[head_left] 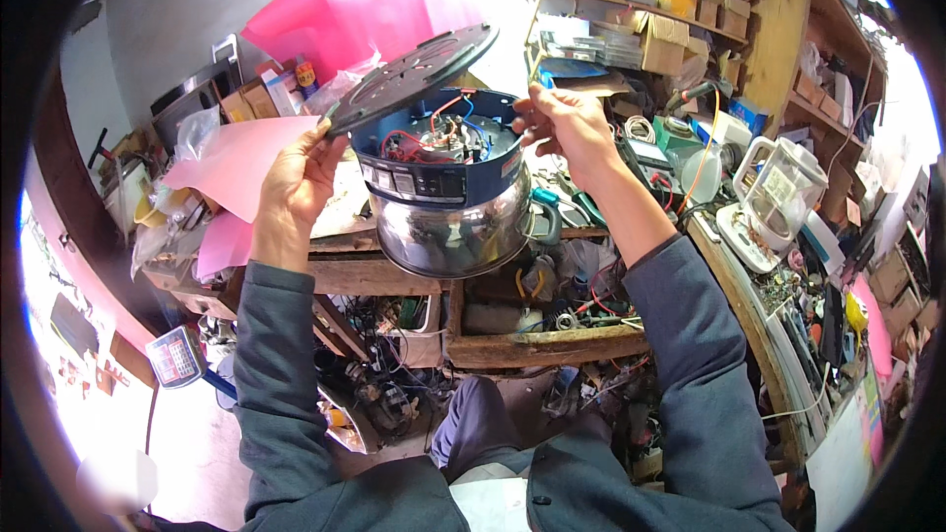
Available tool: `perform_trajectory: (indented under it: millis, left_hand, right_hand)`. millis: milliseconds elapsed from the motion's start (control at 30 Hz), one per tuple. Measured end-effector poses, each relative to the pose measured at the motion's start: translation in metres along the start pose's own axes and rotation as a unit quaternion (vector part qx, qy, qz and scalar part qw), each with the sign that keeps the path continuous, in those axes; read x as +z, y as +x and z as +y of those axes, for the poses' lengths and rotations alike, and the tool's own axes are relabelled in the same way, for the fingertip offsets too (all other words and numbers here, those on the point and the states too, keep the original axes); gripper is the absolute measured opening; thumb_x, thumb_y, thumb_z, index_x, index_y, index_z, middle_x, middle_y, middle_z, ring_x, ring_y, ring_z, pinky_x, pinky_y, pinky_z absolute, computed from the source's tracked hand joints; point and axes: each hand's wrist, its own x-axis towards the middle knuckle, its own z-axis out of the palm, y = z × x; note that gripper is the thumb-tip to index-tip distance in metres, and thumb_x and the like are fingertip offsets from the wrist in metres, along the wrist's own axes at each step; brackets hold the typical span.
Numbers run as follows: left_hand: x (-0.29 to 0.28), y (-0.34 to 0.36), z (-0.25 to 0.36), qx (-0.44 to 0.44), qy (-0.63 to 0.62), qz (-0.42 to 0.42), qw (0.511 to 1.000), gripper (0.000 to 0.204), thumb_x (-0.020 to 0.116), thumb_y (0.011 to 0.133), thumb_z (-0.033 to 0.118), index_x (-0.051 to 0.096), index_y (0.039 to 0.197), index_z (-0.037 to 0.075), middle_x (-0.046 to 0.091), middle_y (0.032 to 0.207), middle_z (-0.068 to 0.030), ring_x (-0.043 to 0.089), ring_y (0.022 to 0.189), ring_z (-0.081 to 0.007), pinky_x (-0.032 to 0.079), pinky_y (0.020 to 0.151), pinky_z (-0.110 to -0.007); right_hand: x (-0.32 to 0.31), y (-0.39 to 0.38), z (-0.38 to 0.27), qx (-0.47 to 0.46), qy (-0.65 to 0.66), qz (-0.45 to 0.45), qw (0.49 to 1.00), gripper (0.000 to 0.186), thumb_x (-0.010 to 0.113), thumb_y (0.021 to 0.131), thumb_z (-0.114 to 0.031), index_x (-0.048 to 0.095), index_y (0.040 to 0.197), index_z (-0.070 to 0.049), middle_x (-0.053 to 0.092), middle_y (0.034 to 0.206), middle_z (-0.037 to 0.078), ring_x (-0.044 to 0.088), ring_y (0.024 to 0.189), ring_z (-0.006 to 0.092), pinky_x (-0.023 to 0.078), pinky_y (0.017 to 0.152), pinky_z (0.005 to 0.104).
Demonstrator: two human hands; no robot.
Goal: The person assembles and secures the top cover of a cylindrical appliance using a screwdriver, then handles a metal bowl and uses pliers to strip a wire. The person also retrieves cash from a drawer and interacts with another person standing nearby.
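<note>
My left hand (pixel 301 182) grips the near left edge of a round black base cover (pixel 419 77), which tilts up to the right. Beneath the cover, a round appliance with a blue housing (pixel 414 180) and a shiny steel body (pixel 453 236) stands on the bench. Its housing is uncovered at the top, showing red and blue wires (pixel 463 123) around metal parts inside. At the housing's right rim is my right hand (pixel 570 130), its fingers curled together. Whatever they pinch, if anything, is too small to make out.
Below the appliance, a wooden drawer (pixel 552 343) stands open with tools and wires. Pink sheet (pixel 246 167) lies on the left. A clear blender jug (pixel 783 187) stands at the right, and tools and cables crowd the bench there. Shelves with boxes (pixel 662 44) rise behind.
</note>
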Motion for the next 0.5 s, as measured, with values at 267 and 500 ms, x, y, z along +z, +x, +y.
perform_trajectory:
  millis: [267, 500]
  left_hand:
    - [0.004, 0.006, 0.001, -0.014, -0.003, -0.010, 1.000, 0.008, 0.063, 0.097, 0.000, 0.061, 0.103, -0.006, 0.071, 0.101, -0.0170, 0.073, 0.091, -0.0250, 0.068, 0.079, -0.032]
    - [0.007, 0.004, -0.001, -0.030, -0.007, -0.006, 1.000, 0.007, 0.064, 0.097, 0.000, 0.062, 0.101, -0.006, 0.072, 0.097, -0.0170, 0.074, 0.087, -0.0255, 0.068, 0.079, -0.031]
  right_hand:
    - [-0.003, 0.032, -0.022, -0.135, -0.154, 0.074, 0.976, 0.040, 0.067, 0.095, -0.010, 0.062, 0.133, 0.002, 0.073, 0.110, 0.017, 0.072, 0.088, 0.0164, 0.060, 0.061, 0.0278]
    - [-0.005, 0.065, -0.013, -0.020, 0.053, -0.014, 0.998, 0.059, 0.058, 0.100, -0.006, 0.034, 0.151, 0.007, 0.064, 0.122, 0.021, 0.072, 0.097, 0.0288, 0.065, 0.072, 0.0337]
